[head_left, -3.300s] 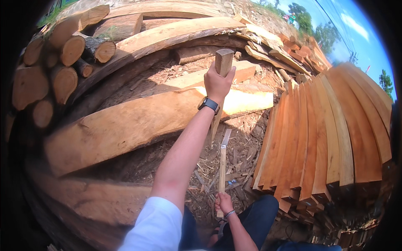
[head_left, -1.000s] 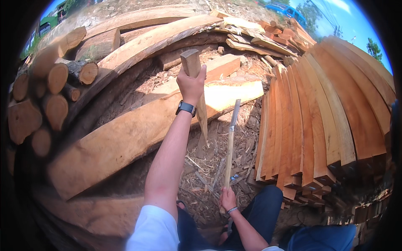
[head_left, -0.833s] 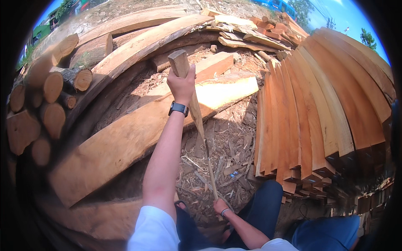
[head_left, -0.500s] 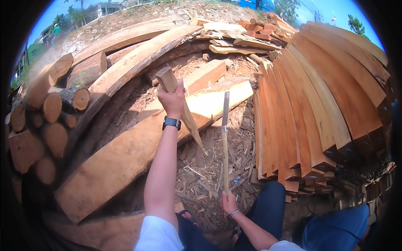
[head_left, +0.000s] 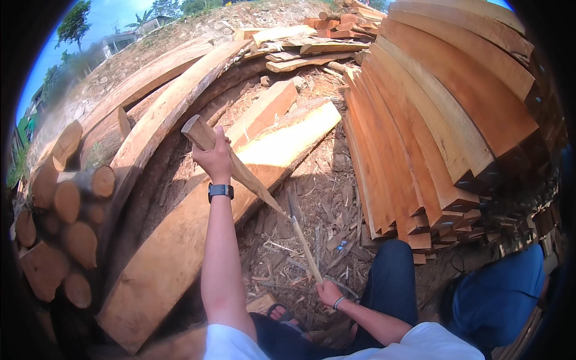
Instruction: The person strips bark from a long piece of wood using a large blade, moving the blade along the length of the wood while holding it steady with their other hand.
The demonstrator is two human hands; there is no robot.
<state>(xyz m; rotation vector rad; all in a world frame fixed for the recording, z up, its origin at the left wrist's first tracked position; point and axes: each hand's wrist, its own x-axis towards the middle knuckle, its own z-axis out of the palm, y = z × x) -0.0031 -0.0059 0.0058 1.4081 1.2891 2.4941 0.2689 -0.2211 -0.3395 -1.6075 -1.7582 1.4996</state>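
My left hand (head_left: 215, 157), with a dark watch on the wrist, is raised at arm's length and shut on a tapered piece of wood (head_left: 240, 171). Its thick end points up left and its pointed tip slants down right. My right hand (head_left: 329, 292) is low, near my knee, and grips the bottom of a long thin tool (head_left: 305, 246). The tool leans up to the left, and its darker upper end meets the pointed tip of the wood piece. Below them the ground is covered with wood chips (head_left: 324, 204).
A long thick plank (head_left: 180, 252) lies beside my left arm, with curved slabs (head_left: 156, 120) behind it. Cut logs (head_left: 66, 198) are piled at the left. A tall stack of reddish boards (head_left: 444, 120) fills the right. Something blue (head_left: 510, 288) is at the lower right.
The tool stood upright half a second ago; now it leans left, its top end down at the wood's tip. My left hand has tilted the wood piece further.
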